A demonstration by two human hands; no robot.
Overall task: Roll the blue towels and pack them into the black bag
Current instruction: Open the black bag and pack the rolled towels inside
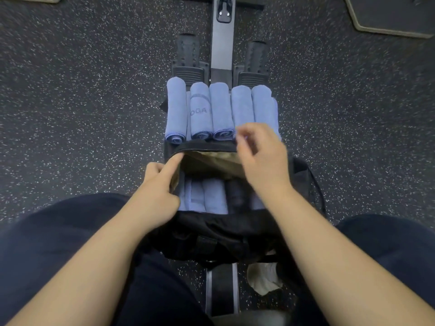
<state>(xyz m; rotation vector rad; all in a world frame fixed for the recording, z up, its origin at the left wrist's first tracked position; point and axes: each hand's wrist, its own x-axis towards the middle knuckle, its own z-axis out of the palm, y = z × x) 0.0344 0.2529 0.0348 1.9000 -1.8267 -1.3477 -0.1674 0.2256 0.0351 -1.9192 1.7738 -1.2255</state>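
Left hand (155,191) pinches the near-left edge of the black bag (235,229), holding its mouth wide; right hand (261,156) hovers over the opening, fingers loosely curled, holding nothing. If that rim slips, I'd guess the mouth sags shut. Several rolled blue towels (207,196) already sit inside; five more rolls (221,111) wait just beyond the bag.

"OGA" on one rolled blue towel (200,111)
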